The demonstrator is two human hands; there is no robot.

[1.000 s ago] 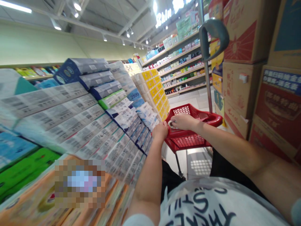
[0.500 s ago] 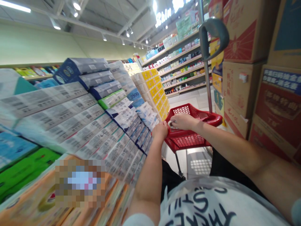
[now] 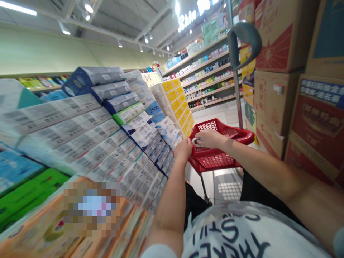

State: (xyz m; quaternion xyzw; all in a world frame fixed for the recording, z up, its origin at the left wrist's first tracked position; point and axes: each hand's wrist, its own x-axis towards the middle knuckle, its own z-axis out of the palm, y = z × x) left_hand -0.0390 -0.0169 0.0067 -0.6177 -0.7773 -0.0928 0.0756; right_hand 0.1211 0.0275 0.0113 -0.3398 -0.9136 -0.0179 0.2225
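A red plastic shopping cart (image 3: 212, 162) with a perforated basket stands in front of my body. My left hand (image 3: 183, 149) is closed round the near left corner of its rim. Over the near side of the basket, my right hand (image 3: 209, 138) is closed on a small white thing (image 3: 195, 142) that pokes out at its left. The fingers hide most of that white thing, so its kind does not show. A grey pole with a curved handle (image 3: 256, 44) rises beside the right end of the cart.
Stacked tissue packs (image 3: 120, 143) line the left side, with yellow-and-white packs (image 3: 177, 104) farther on. Cardboard cartons (image 3: 271, 100) are piled on the right. Shelves of small goods (image 3: 212, 71) cross the far end beyond the pale tiled floor (image 3: 223, 107).
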